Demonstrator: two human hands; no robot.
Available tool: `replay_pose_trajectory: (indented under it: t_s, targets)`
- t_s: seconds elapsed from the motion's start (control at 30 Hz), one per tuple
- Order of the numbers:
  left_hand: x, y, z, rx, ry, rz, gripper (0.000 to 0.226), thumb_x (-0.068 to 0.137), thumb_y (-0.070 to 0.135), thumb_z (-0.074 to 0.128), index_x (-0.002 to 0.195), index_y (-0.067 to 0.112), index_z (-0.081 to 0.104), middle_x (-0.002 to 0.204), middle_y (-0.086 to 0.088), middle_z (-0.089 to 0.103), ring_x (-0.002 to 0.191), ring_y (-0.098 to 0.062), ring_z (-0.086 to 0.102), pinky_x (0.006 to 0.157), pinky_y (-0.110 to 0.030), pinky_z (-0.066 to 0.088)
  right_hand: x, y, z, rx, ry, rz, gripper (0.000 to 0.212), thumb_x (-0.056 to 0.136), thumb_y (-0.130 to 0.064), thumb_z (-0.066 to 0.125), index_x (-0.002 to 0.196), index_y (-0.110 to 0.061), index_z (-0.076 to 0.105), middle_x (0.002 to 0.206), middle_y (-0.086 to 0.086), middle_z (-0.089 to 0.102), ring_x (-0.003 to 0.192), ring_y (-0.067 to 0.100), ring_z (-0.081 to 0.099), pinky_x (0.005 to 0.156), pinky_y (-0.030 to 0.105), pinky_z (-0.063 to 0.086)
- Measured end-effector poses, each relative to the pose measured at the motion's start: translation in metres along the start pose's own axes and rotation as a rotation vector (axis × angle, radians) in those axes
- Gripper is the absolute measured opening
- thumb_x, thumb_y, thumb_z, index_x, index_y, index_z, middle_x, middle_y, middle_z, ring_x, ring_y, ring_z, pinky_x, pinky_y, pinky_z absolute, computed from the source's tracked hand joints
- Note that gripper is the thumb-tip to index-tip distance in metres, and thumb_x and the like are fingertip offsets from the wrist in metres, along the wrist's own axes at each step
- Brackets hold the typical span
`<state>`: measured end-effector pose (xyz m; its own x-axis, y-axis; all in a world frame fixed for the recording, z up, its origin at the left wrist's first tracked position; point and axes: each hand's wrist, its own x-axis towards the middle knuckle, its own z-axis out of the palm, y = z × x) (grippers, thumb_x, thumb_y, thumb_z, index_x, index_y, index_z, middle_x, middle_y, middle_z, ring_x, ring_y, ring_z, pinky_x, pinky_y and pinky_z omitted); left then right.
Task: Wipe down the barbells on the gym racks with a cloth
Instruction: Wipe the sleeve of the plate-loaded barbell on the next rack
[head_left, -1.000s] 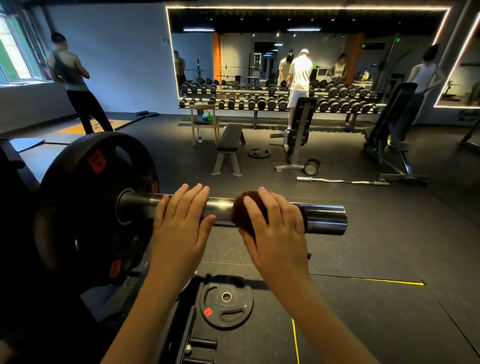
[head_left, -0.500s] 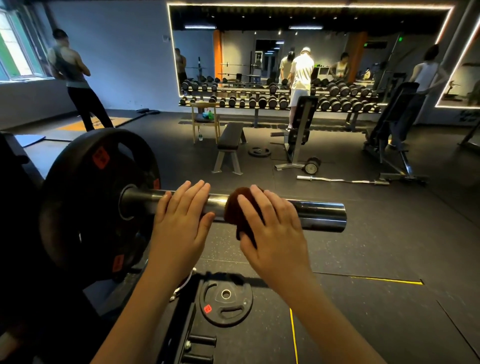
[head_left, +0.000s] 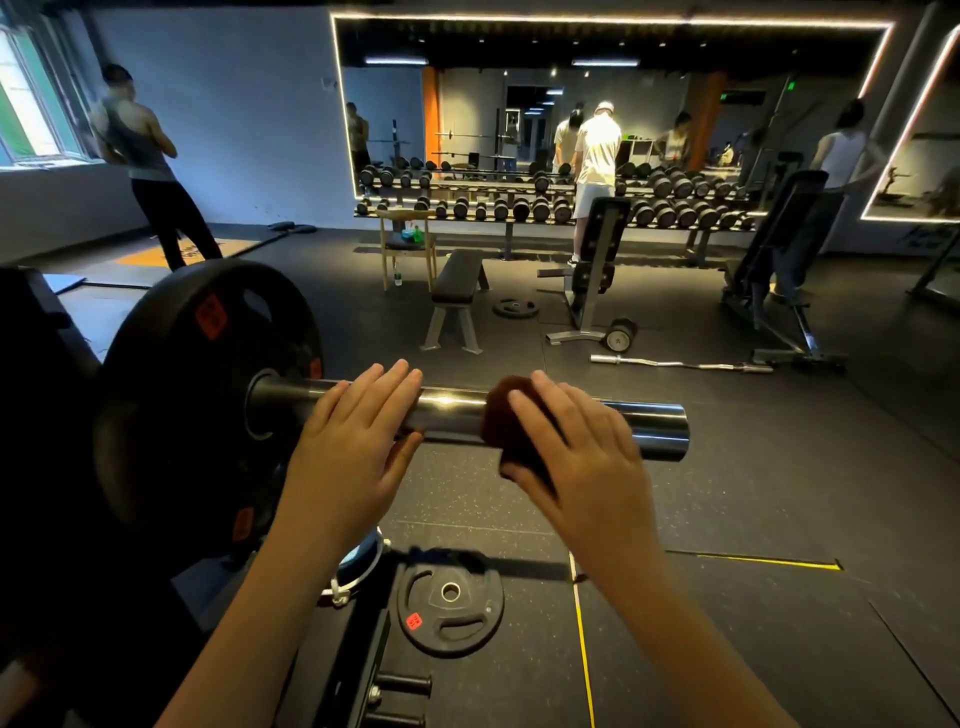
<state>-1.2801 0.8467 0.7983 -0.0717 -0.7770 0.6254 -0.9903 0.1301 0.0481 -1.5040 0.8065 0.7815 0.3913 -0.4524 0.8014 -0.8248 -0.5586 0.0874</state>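
Observation:
A chrome barbell sleeve runs across the middle of the head view, with a big black weight plate on it at the left. My left hand rests on the sleeve close to the plate, fingers laid straight over the top and thumb underneath. To its right, my right hand holds a dark brown cloth wrapped on the sleeve, fingers on top and thumb below it. The bare end of the sleeve sticks out past my right hand.
A small black plate lies on the floor below the bar, beside storage pegs. Further off stand a flat bench, an adjustable bench, a curl bar on the floor and a dumbbell rack under the mirror. A person stands far left.
My right hand slid the cloth a little left along the sleeve, then back right toward its end. My left hand stayed where it was.

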Motion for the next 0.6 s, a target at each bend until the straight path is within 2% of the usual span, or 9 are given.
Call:
replay_pose_trajectory:
  t_s: [0.07, 0.13, 0.23, 0.37, 0.47, 0.53, 0.6]
  targets:
    - [-0.003, -0.008, -0.003, 0.063, 0.002, -0.015, 0.059, 0.093, 0.045, 0.034, 0.146, 0.02, 0.035, 0.148, -0.005, 0.043, 0.137, -0.023, 0.036, 0.114, -0.036, 0.015, -0.002, 0.003, -0.001, -0.037, 0.038, 0.074, 0.057, 0.088, -0.045, 0.049, 0.137, -0.017, 0.041, 0.14, 0.008, 0.043, 0.125, 0.029, 0.039, 0.106, 0.04, 0.024]
    - [-0.004, -0.015, -0.003, 0.088, 0.008, -0.05, 0.059, 0.093, 0.047, 0.033, 0.145, 0.019, 0.035, 0.148, -0.006, 0.043, 0.137, -0.024, 0.037, 0.114, -0.037, 0.014, 0.005, -0.016, 0.007, -0.051, 0.078, 0.125, 0.058, 0.084, -0.041, 0.059, 0.133, -0.016, 0.044, 0.137, 0.011, 0.043, 0.124, 0.031, 0.038, 0.105, 0.042, 0.024]
    - [-0.005, -0.018, 0.001, 0.081, 0.013, -0.059, 0.06, 0.093, 0.048, 0.034, 0.146, 0.018, 0.035, 0.148, -0.006, 0.043, 0.137, -0.023, 0.036, 0.114, -0.037, 0.014, 0.018, -0.054, 0.022, -0.051, 0.023, 0.042, 0.067, 0.078, -0.038, 0.065, 0.135, -0.016, 0.041, 0.14, 0.012, 0.037, 0.127, 0.032, 0.035, 0.107, 0.042, 0.022]
    - [-0.006, -0.022, 0.0, 0.059, 0.024, -0.031, 0.059, 0.093, 0.047, 0.034, 0.145, 0.02, 0.034, 0.147, -0.005, 0.045, 0.136, -0.022, 0.038, 0.113, -0.034, 0.014, 0.009, -0.032, 0.016, -0.069, -0.002, -0.051, 0.069, 0.08, -0.041, 0.063, 0.139, -0.017, 0.038, 0.142, 0.011, 0.036, 0.127, 0.03, 0.036, 0.106, 0.041, 0.023]
    - [-0.006, -0.025, -0.002, 0.03, 0.035, -0.007, 0.057, 0.093, 0.044, 0.035, 0.144, 0.019, 0.037, 0.145, -0.005, 0.047, 0.134, -0.022, 0.039, 0.113, -0.033, 0.015, 0.0, -0.017, 0.012, -0.088, 0.063, 0.073, 0.068, 0.078, -0.04, 0.066, 0.137, -0.016, 0.041, 0.14, 0.012, 0.037, 0.125, 0.032, 0.037, 0.106, 0.043, 0.024]
    - [-0.006, -0.025, -0.001, 0.017, 0.031, -0.009, 0.057, 0.093, 0.043, 0.036, 0.144, 0.018, 0.037, 0.146, -0.005, 0.046, 0.135, -0.022, 0.038, 0.114, -0.034, 0.016, 0.008, -0.033, 0.019, -0.097, 0.103, 0.149, 0.068, 0.075, -0.038, 0.067, 0.133, -0.015, 0.042, 0.137, 0.014, 0.037, 0.124, 0.034, 0.036, 0.104, 0.044, 0.024]
    - [-0.007, -0.024, -0.001, 0.015, 0.021, -0.011, 0.057, 0.093, 0.042, 0.037, 0.145, 0.019, 0.035, 0.147, -0.005, 0.045, 0.136, -0.022, 0.037, 0.114, -0.035, 0.016, 0.019, -0.06, 0.028, -0.076, 0.074, 0.126, 0.069, 0.075, -0.038, 0.069, 0.134, -0.015, 0.042, 0.138, 0.014, 0.035, 0.124, 0.033, 0.035, 0.105, 0.043, 0.023]
